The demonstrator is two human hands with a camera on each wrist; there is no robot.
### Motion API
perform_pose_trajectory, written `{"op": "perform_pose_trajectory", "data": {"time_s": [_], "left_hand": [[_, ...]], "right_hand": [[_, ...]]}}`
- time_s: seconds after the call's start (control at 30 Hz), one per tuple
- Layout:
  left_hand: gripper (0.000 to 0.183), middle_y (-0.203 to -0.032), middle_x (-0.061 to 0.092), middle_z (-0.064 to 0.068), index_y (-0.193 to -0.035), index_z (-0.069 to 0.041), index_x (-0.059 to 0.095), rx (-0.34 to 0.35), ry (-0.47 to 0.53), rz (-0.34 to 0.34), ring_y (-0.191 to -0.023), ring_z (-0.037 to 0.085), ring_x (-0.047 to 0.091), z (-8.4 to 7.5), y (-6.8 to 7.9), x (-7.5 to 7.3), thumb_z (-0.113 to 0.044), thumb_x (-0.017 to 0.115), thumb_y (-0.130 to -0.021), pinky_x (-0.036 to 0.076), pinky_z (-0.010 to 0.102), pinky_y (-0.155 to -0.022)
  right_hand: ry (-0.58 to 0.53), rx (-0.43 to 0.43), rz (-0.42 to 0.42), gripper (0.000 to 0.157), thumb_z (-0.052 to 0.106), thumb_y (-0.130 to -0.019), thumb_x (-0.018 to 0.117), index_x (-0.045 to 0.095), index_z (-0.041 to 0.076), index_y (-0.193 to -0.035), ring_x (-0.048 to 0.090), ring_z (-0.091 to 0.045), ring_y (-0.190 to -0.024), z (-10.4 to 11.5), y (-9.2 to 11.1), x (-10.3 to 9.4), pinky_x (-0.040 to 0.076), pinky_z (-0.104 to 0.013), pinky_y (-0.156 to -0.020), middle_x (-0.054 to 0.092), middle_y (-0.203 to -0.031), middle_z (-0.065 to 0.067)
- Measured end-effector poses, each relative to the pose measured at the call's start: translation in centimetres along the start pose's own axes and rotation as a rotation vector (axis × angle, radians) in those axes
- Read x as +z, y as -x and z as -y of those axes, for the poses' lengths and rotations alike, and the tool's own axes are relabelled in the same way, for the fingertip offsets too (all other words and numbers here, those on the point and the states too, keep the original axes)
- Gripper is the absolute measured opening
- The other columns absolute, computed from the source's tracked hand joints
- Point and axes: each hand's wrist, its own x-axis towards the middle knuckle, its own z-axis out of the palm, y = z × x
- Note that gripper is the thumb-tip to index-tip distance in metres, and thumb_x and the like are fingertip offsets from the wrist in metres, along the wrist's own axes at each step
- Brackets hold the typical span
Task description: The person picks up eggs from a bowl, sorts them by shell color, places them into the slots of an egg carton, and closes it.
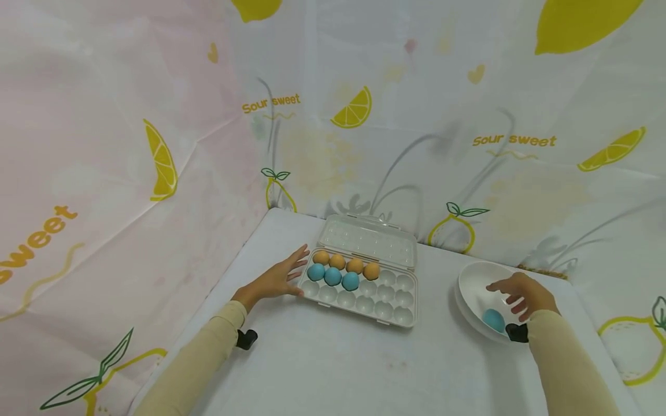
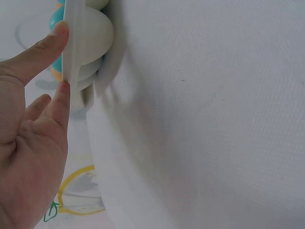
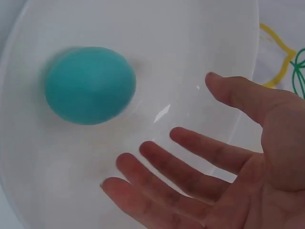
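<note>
A clear plastic egg box [image 1: 384, 311] lies with its lid [image 1: 366, 240] folded back. Its rear row holds several orange eggs [image 1: 354, 266], and three blue eggs [image 1: 333, 276] sit in the row in front. My left hand [image 1: 276, 281] is at the box's left end, thumb and fingertips touching the rim [image 2: 72, 47], fingers spread and fairly straight. On the right stands a white bowl [image 1: 472, 286] with one blue egg [image 3: 90, 86] at its bottom. Over the bowl, my right hand [image 1: 528, 293] is spread with loosely bent fingers, apart from the egg and holding nothing.
The white-covered table [image 1: 322, 358] bears the box and the bowl. A lemon-printed sheet [image 1: 416, 75] rises behind the table and along its left side. Several cups in the front and right of the box hold no egg.
</note>
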Motion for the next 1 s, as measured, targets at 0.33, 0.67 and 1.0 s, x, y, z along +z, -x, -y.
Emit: {"op": "perform_pose_trajectory", "data": {"time_s": [0.33, 0.67, 1.0], "left_hand": [[0.122, -0.162, 0.009, 0.014, -0.158, -0.018, -0.003, 0.021, -0.005, -0.001, -0.145, 0.031, 0.022, -0.3, 0.1, 0.0, -0.001, 0.083, -0.073, 0.034, 0.041, -0.113], [0.122, -0.162, 0.010, 0.016, -0.158, -0.020, -0.003, 0.025, 0.000, -0.003, -0.145, 0.035, 0.022, -0.6, 0.3, 0.2, 0.001, 0.082, -0.073, 0.035, 0.045, -0.112], [0.122, -0.162, 0.011, 0.012, -0.158, -0.024, -0.002, 0.010, -0.005, -0.010, -0.145, 0.031, 0.023, -0.3, 0.2, 0.3, 0.002, 0.082, -0.073, 0.035, 0.042, -0.112]], "right_hand": [[0.002, 0.042, 0.030, 0.067, 0.038, -0.088, 0.066, 0.046, -0.022, -0.112, 0.067, -0.034, -0.080, -0.3, 0.7, 2.4, 0.061, -0.038, -0.076, 0.061, -0.093, -0.029], [-0.077, -0.034, 0.007, 0.038, 0.019, -0.086, 0.070, 0.061, -0.015, -0.101, 0.067, -0.026, -0.072, -1.5, -0.1, 3.0, 0.061, -0.036, -0.072, 0.061, -0.087, -0.023], [-0.070, -0.072, -0.011, 0.040, 0.016, -0.087, 0.071, 0.057, -0.016, -0.105, 0.067, -0.026, -0.072, -1.6, -0.7, 2.6, 0.061, -0.037, -0.070, 0.062, -0.090, -0.022]]}}
